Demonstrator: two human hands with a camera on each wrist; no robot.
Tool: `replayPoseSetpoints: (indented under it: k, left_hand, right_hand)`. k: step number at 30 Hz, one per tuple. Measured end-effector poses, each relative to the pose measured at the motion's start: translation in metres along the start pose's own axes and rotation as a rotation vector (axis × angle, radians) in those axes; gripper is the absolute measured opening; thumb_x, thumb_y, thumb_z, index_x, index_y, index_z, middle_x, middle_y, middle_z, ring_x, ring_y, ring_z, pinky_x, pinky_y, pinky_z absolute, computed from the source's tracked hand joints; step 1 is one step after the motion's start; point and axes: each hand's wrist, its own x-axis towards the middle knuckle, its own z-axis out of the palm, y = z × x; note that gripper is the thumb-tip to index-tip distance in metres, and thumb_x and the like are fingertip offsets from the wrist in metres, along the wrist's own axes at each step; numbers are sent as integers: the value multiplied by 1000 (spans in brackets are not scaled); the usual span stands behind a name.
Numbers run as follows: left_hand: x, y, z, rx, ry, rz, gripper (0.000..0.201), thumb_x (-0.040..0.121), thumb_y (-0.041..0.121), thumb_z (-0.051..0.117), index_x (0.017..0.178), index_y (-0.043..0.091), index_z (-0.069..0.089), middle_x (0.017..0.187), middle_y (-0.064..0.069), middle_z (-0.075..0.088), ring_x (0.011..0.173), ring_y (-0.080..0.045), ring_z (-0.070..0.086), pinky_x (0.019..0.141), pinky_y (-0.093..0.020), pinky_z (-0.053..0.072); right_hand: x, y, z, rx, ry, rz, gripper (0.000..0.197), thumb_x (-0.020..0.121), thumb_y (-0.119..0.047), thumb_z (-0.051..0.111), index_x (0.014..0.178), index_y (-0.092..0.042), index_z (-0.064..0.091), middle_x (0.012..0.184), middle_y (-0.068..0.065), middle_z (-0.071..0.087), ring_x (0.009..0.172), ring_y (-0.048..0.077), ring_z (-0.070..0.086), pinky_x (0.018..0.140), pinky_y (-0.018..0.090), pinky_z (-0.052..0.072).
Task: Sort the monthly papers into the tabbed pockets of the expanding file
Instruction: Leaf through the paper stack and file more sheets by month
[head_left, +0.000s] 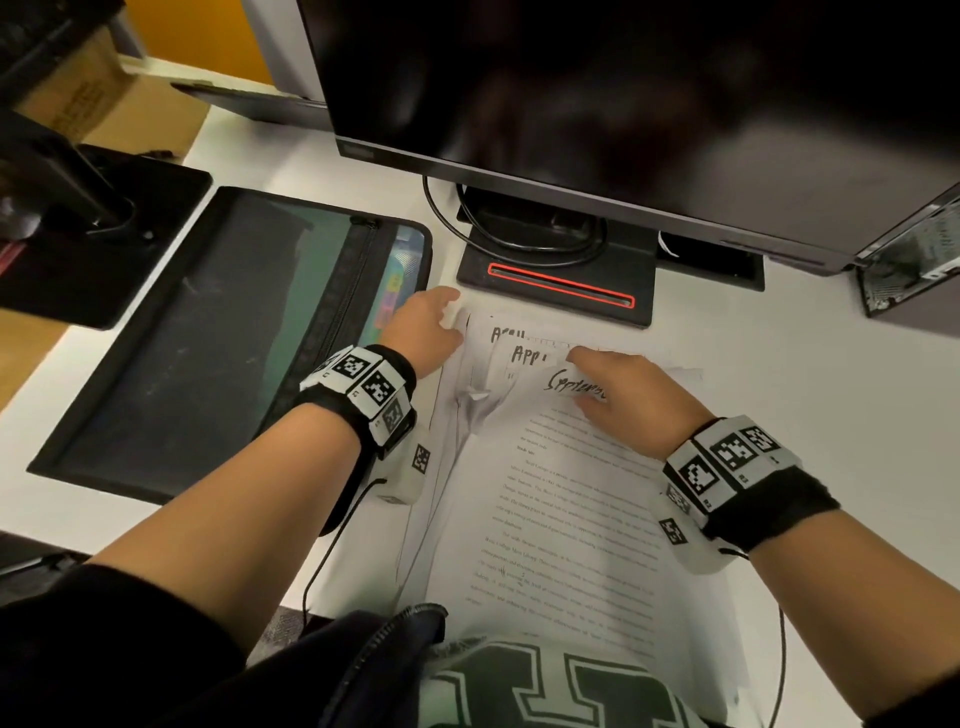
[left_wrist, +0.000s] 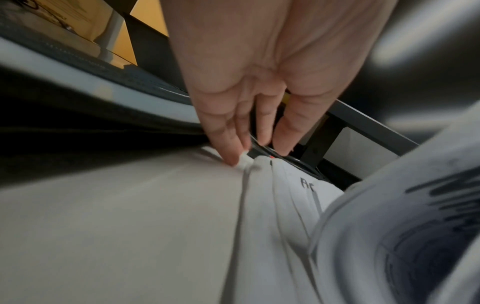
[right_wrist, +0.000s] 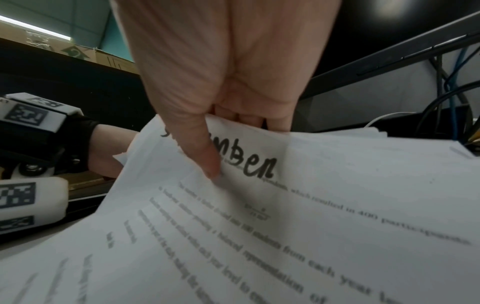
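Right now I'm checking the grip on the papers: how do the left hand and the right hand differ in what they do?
The right hand pinches the top sheet marked September, thumb on its face and fingers behind, lifting it. The left hand touches a corner of the lower sheets with straight fingertips, near the expanding file. Both are at the stack's top edge.

Two hands are showing: a left hand (head_left: 423, 332) and a right hand (head_left: 628, 395). One expanding file (head_left: 218, 332) is lying left of one monitor stand (head_left: 558, 270). In front of that stand, papers (head_left: 561, 499) are overlapping, seemingly at least three sheets. One monitor (head_left: 623, 104) is standing above.
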Motion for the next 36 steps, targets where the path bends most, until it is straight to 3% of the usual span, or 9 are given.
replayPoseSetpoints:
  k: [4, 9, 15, 17, 20, 25, 29, 32, 36]
  left_hand:
    - [7, 4, 7, 145, -59, -4, 61, 88, 15, 61, 143, 11, 35, 142, -10, 42, 127, -23, 45, 99, -28, 36]
    - [10, 4, 9, 149, -54, 56, 37, 84, 10, 64, 121, 10, 57, 121, -6, 59, 112, -19, 53, 81, -21, 38]
    - [6, 3, 3, -144, -8, 74, 15, 81, 8, 69, 89, 18, 61, 90, 1, 59, 78, -9, 56, 60, -11, 40]
    - [1, 3, -4, -255, -98, 108, 20, 81, 0, 67, 81, 19, 60, 87, 2, 59, 65, 2, 55, 63, -10, 42]
    - [-5, 1, -13, -349, -334, 106, 28, 80, -11, 59, 83, 16, 67, 80, -6, 57, 60, -7, 47, 62, -18, 38]
    - [-11, -3, -18, -392, -462, 59, 34, 79, -17, 50, 73, 9, 71, 79, 3, 72, 84, -16, 59, 77, -28, 49]
    - [-7, -4, -11, -359, -328, 39, 26, 86, -8, 54, 84, 14, 68, 83, 3, 67, 76, -8, 59, 75, -25, 50]
    - [2, 0, 1, -64, -129, 92, 29, 87, 3, 58, 114, 15, 62, 112, -2, 61, 96, -13, 55, 89, -26, 43]
    - [15, 8, 14, 309, -203, 124, 46, 85, 30, 67, 128, 19, 55, 130, -8, 47, 121, -26, 44, 101, -30, 36]
  right_hand:
    - [-3, -1, 3, 63, 19, -9, 24, 90, -12, 53, 114, -11, 53, 104, 10, 62, 96, 25, 57, 85, 35, 47]
    - [-7, 4, 9, 134, 22, -146, 20, 76, -1, 70, 94, -9, 72, 95, 11, 62, 92, 27, 57, 83, 38, 47]
    - [-5, 9, 17, 110, 45, -76, 16, 76, -5, 72, 89, -10, 65, 149, 11, 26, 136, 29, 27, 106, 27, 23]
    - [0, 11, 17, 75, 61, -78, 17, 76, -8, 73, 86, -14, 60, 156, 8, 12, 143, 25, 13, 111, 27, 16]
    - [6, 11, 15, 38, 24, -96, 21, 78, -12, 72, 82, -20, 52, 158, 3, 7, 146, 21, 3, 116, 33, 14]
    - [9, 11, 12, 26, 14, -131, 20, 76, -12, 73, 93, -10, 63, 139, 6, 44, 132, 28, 34, 110, 41, 29]
    - [5, 11, 11, 44, 44, -147, 19, 74, -8, 72, 89, -14, 63, 116, 1, 54, 107, 24, 45, 93, 42, 40]
    - [4, 10, 11, 31, 53, -157, 17, 75, -10, 71, 90, -15, 64, 114, -1, 55, 105, 23, 45, 91, 42, 40]
    - [4, 10, 9, 27, 66, -159, 16, 76, -8, 70, 91, -12, 65, 111, 0, 58, 102, 22, 48, 88, 35, 40]
